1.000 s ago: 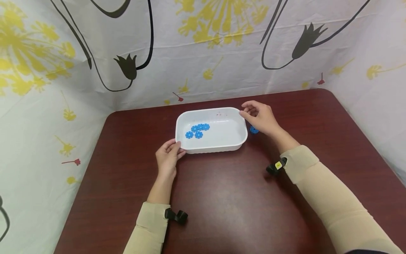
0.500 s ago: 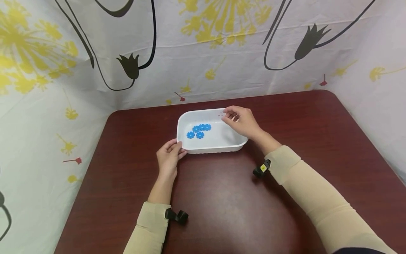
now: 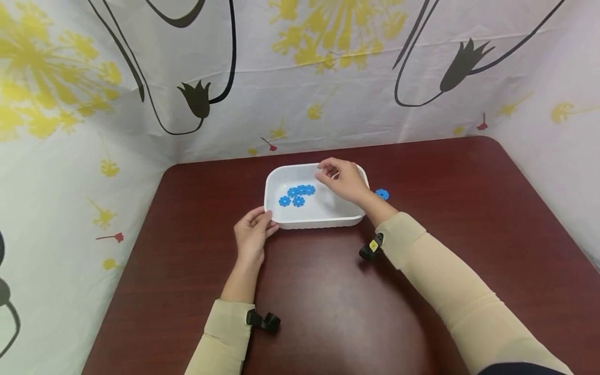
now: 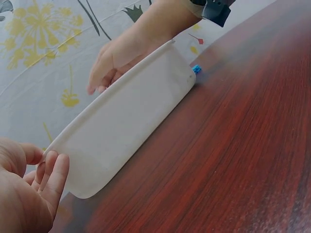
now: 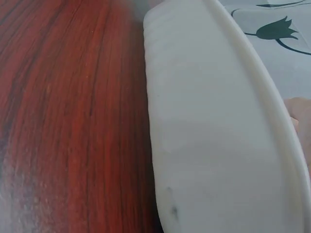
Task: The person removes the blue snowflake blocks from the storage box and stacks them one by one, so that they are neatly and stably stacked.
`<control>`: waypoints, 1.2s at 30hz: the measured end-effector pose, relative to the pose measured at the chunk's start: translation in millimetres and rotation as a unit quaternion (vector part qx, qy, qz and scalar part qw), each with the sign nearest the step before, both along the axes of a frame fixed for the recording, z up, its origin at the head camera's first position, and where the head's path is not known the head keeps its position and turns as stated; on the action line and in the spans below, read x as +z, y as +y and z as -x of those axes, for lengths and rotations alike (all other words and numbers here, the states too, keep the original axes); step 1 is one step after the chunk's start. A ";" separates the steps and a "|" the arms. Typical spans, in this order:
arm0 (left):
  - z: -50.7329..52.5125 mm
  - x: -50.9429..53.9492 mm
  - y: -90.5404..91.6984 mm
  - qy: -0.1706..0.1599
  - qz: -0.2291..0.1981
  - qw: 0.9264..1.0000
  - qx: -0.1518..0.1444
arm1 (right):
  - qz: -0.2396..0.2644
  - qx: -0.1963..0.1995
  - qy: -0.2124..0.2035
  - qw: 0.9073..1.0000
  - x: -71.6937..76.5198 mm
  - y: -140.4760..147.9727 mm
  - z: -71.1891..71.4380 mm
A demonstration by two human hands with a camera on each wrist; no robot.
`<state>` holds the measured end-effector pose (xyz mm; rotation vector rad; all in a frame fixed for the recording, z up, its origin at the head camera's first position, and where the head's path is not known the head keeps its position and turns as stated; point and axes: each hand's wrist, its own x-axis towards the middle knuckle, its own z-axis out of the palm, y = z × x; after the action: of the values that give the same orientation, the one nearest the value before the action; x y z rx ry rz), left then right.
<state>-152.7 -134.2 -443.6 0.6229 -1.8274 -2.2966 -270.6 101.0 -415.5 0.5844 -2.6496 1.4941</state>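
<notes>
Thumb and fingers of the left hand (image 3: 251, 237) pinch in a narrow grip the near left corner of a white, round-cornered plastic tray (image 3: 319, 224). Over its right half is the right hand (image 3: 346, 182), fingers loosely bent, thumb apart, hiding some rim. The tray's long axis runs side to side across the dark red wood-grained surface (image 3: 319, 291). Inside, blue notched discs (image 3: 298, 201) overlap, hard to count; another disc (image 3: 385, 192) lies off its right end.
</notes>
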 end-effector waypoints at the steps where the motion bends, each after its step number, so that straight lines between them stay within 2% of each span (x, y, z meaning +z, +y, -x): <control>1: 0.0 -0.1 0.1 -0.001 0.002 1.000 -0.001 | -0.005 0.000 -0.007 1.000 -1.6 -1.2 1.0; 6: 0.8 -0.4 -0.7 0.000 0.004 1.000 -0.002 | -0.028 0.014 -0.025 0.999 -4.5 -7.5 4.1; 14: 1.6 -0.1 -0.4 -0.002 0.009 1.000 -0.004 | -0.073 0.081 0.006 0.994 -10.9 -15.7 8.9; 20: 1.6 -1.5 -0.9 0.001 0.006 1.000 -0.005 | -0.122 0.109 -0.015 0.986 -19.6 -15.9 8.9; 26: 1.1 -1.4 -0.5 0.007 0.006 1.000 0.000 | -0.158 0.123 -0.030 0.979 -20.1 -14.2 8.8; 32: 1.5 -1.6 -0.3 0.005 0.008 1.000 -0.001 | -0.214 0.161 -0.037 0.963 -20.9 -12.8 8.1; 34: 1.4 -1.6 -0.4 0.003 0.010 1.000 -0.001 | -0.226 0.163 -0.039 0.960 -20.5 -12.4 7.0; 36: 1.2 -1.2 -0.2 0.001 0.012 1.000 -0.001 | -0.227 0.154 -0.044 0.961 -20.1 -12.3 6.2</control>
<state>-153.9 -134.5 -444.8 0.6141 -1.8535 -2.2719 -276.8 88.7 -435.6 1.0217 -3.1063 0.9643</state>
